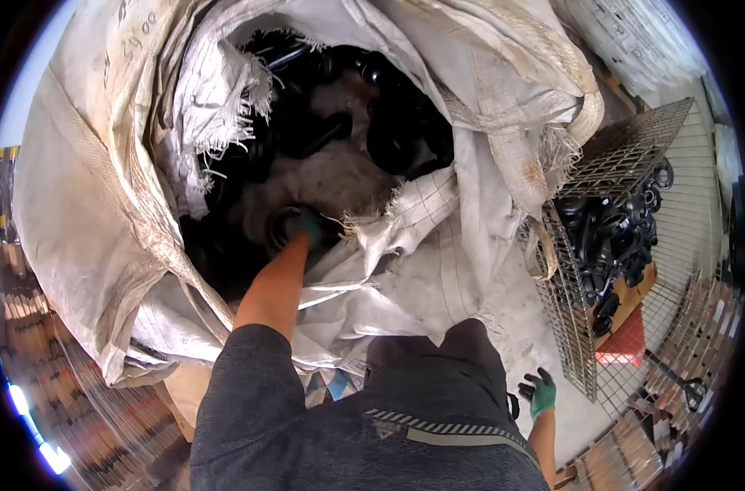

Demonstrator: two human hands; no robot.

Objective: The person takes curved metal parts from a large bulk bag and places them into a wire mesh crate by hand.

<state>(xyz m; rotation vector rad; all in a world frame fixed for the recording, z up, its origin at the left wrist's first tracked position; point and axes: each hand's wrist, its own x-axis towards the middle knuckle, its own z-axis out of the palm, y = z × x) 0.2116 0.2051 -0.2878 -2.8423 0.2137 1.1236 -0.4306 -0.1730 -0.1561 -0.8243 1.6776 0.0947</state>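
My left hand (308, 226), in a green glove with dark fingers, reaches down inside a large white woven bulk bag (86, 204). It is at a round, ring-like black part (281, 229), and its fingers blend into the shadow there, so their grip cannot be made out. Around it in the bag lie several glossy black parts (393, 139), some rounded and some long. Low on the right, beside my leg, my right hand (540, 393) hangs away from the bag. Its gloved fingers are spread, with nothing in them.
Frayed cloth flaps (413, 209) hang around the bag's mouth. On the right stands a wire mesh cage (573, 327) with a heap of black parts (614, 237), cardboard and a red box (623, 348). Stacked, film-wrapped bundles (69, 368) stand at the left.
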